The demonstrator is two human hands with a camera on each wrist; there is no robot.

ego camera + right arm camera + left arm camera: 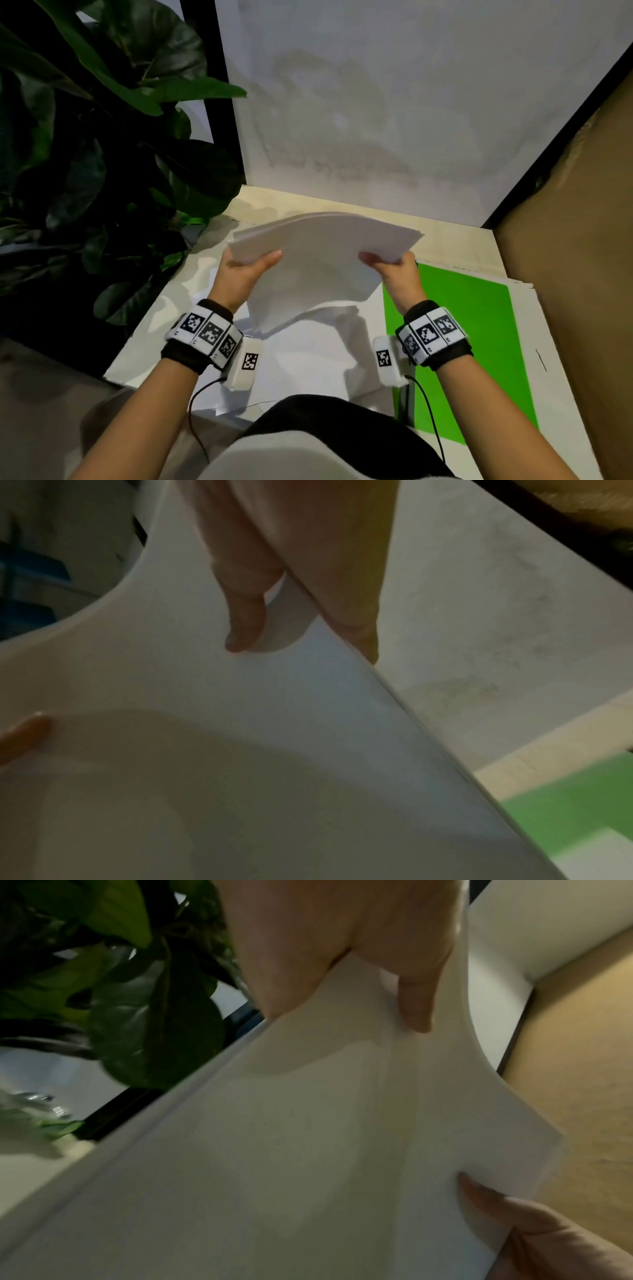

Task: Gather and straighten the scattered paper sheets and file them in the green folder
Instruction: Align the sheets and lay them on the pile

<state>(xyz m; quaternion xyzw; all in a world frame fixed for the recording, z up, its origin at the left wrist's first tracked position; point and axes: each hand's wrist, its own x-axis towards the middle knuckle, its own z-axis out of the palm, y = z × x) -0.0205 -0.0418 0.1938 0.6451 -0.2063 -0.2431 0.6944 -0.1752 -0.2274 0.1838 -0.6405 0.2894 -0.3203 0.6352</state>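
Over the bench [527, 342], the stack of sheets [318, 260] is up in the air, sagging toward the body, gathered and likely mid-straightening. On the right lies the green folder [472, 342], flat, well clear. Next call: probably tap the edges square, then swing right. Wall ahead, plant [102, 154] left, so room is tight. Left hand [245, 274] and right hand [399, 275] each pinch a side.

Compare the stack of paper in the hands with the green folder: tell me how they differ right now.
The paper stack is white; the green folder is bright green. The stack is lifted off the table, gripped by the left hand and right hand; the folder lies flat on it, untouched. The stack sags and bends; the folder stays flat. Both are thin, rectangular items.
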